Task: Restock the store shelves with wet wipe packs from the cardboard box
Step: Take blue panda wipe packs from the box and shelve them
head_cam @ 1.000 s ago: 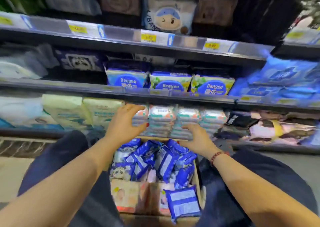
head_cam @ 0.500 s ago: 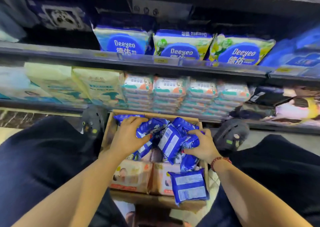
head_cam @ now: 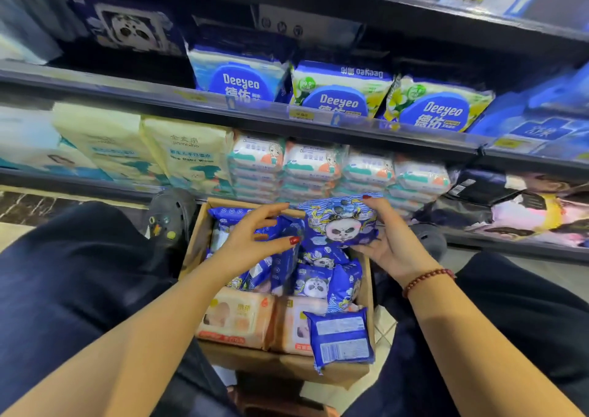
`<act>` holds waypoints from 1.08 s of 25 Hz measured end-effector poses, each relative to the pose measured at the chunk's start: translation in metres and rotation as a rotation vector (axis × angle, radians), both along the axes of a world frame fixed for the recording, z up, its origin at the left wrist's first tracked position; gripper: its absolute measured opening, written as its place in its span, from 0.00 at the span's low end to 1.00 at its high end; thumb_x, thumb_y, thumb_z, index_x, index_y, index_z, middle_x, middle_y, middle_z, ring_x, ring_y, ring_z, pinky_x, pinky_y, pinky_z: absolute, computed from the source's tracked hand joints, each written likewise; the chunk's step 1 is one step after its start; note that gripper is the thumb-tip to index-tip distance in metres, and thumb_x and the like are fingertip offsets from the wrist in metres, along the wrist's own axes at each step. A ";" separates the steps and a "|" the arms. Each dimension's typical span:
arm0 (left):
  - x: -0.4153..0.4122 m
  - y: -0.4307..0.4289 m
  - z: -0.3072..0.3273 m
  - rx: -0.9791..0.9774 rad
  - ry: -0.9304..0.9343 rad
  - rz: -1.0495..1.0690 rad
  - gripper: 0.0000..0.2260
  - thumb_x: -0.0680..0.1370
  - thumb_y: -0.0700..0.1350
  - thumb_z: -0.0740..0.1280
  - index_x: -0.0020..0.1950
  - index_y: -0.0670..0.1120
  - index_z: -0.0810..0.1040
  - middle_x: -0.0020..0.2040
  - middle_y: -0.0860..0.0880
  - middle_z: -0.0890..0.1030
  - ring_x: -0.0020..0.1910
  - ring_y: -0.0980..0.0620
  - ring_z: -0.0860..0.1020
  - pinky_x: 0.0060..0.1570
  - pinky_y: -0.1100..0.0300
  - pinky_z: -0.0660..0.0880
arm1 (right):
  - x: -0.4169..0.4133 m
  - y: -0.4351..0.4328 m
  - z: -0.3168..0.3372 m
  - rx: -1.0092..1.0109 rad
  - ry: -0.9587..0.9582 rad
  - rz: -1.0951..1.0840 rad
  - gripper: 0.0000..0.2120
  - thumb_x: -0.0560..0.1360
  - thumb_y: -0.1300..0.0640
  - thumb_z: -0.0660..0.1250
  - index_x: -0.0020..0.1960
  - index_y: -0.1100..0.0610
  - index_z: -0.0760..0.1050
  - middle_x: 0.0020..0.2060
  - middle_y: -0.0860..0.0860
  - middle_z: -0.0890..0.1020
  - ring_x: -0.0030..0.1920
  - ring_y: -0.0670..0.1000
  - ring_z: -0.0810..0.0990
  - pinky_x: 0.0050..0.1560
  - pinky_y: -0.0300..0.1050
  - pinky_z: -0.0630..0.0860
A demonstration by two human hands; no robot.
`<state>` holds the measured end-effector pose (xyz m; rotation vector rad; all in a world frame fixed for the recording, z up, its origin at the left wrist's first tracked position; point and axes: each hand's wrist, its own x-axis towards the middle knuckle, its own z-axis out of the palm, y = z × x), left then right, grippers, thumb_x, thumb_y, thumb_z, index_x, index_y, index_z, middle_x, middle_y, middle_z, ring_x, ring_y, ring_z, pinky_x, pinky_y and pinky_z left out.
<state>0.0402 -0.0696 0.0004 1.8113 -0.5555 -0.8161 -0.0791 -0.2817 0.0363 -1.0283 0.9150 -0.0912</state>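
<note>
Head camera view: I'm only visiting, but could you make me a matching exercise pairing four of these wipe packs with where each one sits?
Things
1. blue panda-print plastic wipe pack
2. peach baby-print plastic wipe pack
3. blue-lidded Deeyeo plastic wipe pack
4. pale yellow plastic baby-wipe pack

Places
A. bottom shelf, left of the white-and-teal stacked packs
B. held by the right hand
C. near end of the brown cardboard box
D. middle shelf

Pairs: 1-B, 2-C, 3-D, 4-A
</note>
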 end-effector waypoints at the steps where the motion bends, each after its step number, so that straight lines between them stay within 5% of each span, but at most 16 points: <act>1: -0.002 0.001 0.004 -0.027 0.029 -0.012 0.29 0.70 0.45 0.76 0.66 0.64 0.70 0.66 0.56 0.73 0.65 0.57 0.72 0.61 0.59 0.72 | 0.001 0.007 0.001 0.070 0.021 -0.013 0.12 0.74 0.50 0.68 0.54 0.56 0.79 0.45 0.53 0.86 0.49 0.56 0.84 0.48 0.53 0.82; 4: -0.006 0.004 0.010 -0.100 0.062 -0.011 0.36 0.70 0.40 0.76 0.66 0.69 0.64 0.62 0.62 0.69 0.60 0.63 0.72 0.54 0.68 0.73 | 0.005 0.029 -0.004 0.178 0.102 -0.004 0.18 0.71 0.48 0.72 0.57 0.56 0.78 0.49 0.55 0.85 0.50 0.56 0.84 0.46 0.52 0.82; 8: -0.002 0.011 0.010 -0.112 0.078 0.051 0.31 0.72 0.35 0.73 0.66 0.62 0.68 0.56 0.63 0.69 0.52 0.72 0.73 0.49 0.72 0.74 | 0.014 0.051 -0.012 0.270 0.168 0.050 0.22 0.68 0.42 0.73 0.55 0.56 0.80 0.46 0.55 0.86 0.48 0.56 0.84 0.46 0.50 0.80; 12: 0.006 0.022 0.006 -0.133 0.126 0.213 0.22 0.72 0.36 0.73 0.55 0.61 0.75 0.57 0.50 0.75 0.61 0.43 0.76 0.57 0.46 0.77 | 0.026 0.068 -0.017 0.266 0.057 0.076 0.14 0.67 0.47 0.74 0.48 0.55 0.80 0.40 0.52 0.86 0.39 0.52 0.82 0.36 0.43 0.79; 15: 0.009 0.025 0.003 -0.237 0.322 0.461 0.18 0.73 0.33 0.71 0.56 0.52 0.74 0.56 0.39 0.75 0.47 0.42 0.78 0.41 0.49 0.77 | 0.037 0.078 -0.022 0.271 -0.144 0.028 0.10 0.64 0.57 0.73 0.44 0.57 0.76 0.39 0.52 0.84 0.37 0.49 0.79 0.38 0.38 0.78; 19: 0.000 0.023 0.003 -0.352 0.432 0.543 0.19 0.73 0.31 0.70 0.59 0.47 0.72 0.52 0.41 0.78 0.41 0.47 0.80 0.40 0.55 0.78 | 0.051 0.100 -0.031 0.198 -0.248 0.061 0.06 0.73 0.64 0.69 0.49 0.57 0.77 0.47 0.53 0.85 0.47 0.52 0.83 0.55 0.48 0.77; 23: 0.013 0.034 -0.002 -0.231 0.364 0.459 0.23 0.69 0.41 0.76 0.62 0.52 0.74 0.59 0.45 0.79 0.53 0.48 0.81 0.53 0.52 0.78 | 0.069 0.089 -0.033 0.155 -0.176 0.077 0.06 0.72 0.65 0.69 0.48 0.58 0.79 0.48 0.57 0.84 0.48 0.56 0.82 0.57 0.56 0.76; 27: 0.034 0.051 -0.009 -0.144 0.427 0.312 0.32 0.63 0.47 0.80 0.64 0.59 0.74 0.63 0.46 0.76 0.62 0.49 0.77 0.56 0.50 0.77 | 0.078 0.077 -0.033 -0.028 -0.018 0.503 0.05 0.69 0.69 0.69 0.44 0.63 0.81 0.43 0.62 0.84 0.42 0.58 0.82 0.48 0.52 0.80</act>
